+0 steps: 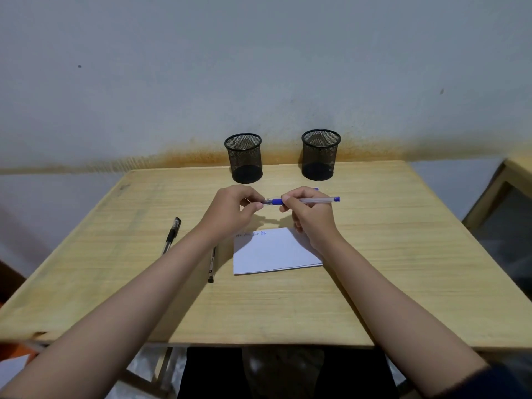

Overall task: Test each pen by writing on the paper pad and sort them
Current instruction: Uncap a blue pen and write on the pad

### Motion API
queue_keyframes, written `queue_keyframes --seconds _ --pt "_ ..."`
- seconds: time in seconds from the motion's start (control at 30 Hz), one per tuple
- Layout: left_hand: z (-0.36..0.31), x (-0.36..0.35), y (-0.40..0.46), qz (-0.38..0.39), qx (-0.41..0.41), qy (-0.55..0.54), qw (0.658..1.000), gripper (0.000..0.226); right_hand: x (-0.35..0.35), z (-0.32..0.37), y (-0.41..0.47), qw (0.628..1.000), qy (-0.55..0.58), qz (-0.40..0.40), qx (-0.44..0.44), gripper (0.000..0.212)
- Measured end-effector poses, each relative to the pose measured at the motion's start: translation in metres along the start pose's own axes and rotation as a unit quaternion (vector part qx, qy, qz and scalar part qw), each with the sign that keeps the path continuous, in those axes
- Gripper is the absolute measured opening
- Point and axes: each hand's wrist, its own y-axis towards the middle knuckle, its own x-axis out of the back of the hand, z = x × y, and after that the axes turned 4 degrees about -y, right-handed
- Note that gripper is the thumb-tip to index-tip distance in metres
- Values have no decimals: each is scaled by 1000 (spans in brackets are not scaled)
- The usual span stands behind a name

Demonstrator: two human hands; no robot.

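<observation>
I held the blue pen (pixel 305 200) level above the tabletop (pixel 374 254), my right hand (pixel 309 214) closed around its barrel, my left hand (pixel 233 210) pinching its tip end. The paper pad (pixel 273 253) lay just near of it, two black pens (pixel 172 234) left.

Scene dimly, evenly lit from above; soft shadows cast under the hands (pixel 230 214) onto the table (pixel 403 254). Wide-angle bending seen at frame edges. Slight softness throughout, no glare.
</observation>
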Motion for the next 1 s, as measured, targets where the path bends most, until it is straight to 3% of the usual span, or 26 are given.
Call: queue_keyframes --seconds 0.57,0.77,0.9,1.0 --pt "-6 20 -8 -27 -86 -6 996 12 -1 17 -16 993 32 95 61 8" --pt "-10 32 -8 -2 -131 0 991 15 29 40 -4 955 7 295 14 25" --pt "-11 16 -15 6 -134 -15 991 18 39 45 -7 963 -46 263 -35 15" --pt "-12 -4 -25 17 -72 -5 997 39 45 43 -12 969 -107 213 -66 11"
